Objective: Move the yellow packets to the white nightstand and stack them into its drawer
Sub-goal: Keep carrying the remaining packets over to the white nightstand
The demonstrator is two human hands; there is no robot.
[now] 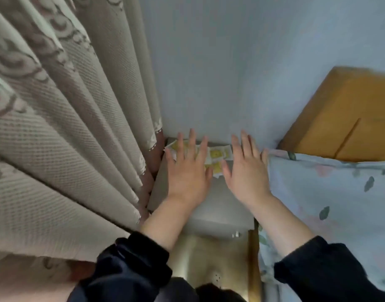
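1. Biggest thing in our view is the beige patterned curtain [63,127], hanging in heavy folds down the whole left side, with its edge right against the nightstand.
2. Behind everything we've got a plain pale blue wall [209,62].
3. On the right there's a bed with a light floral cover [328,192], and it butts up against the nightstand's right side.
4. Above the bed cover sits an orange-brown wooden headboard [350,116], against the wall.
5. The white nightstand [163,184] is squeezed between curtain and bed, and we're looking almost straight down on its top.
6. Both arms reach in from the bottom in dark sleeves [130,264].
7. The left hand [187,171] is flat, palm down, fingers straight and spread, grasping nothing. Its fingers lie over the left part of the packets.
8. The right hand [246,171] is also released, fingers straight and close together, palm down near the nightstand's right edge, just beside the packets. It's a bit blurry, so we can't tell if it's touching them.
9. The yellow packets [216,154] lie on top of the nightstand at the back, by the wall, in a loose overlapping bunch, so not in the drawer.
10. There's a tiny shiny knob [236,234] on the nightstand's front.
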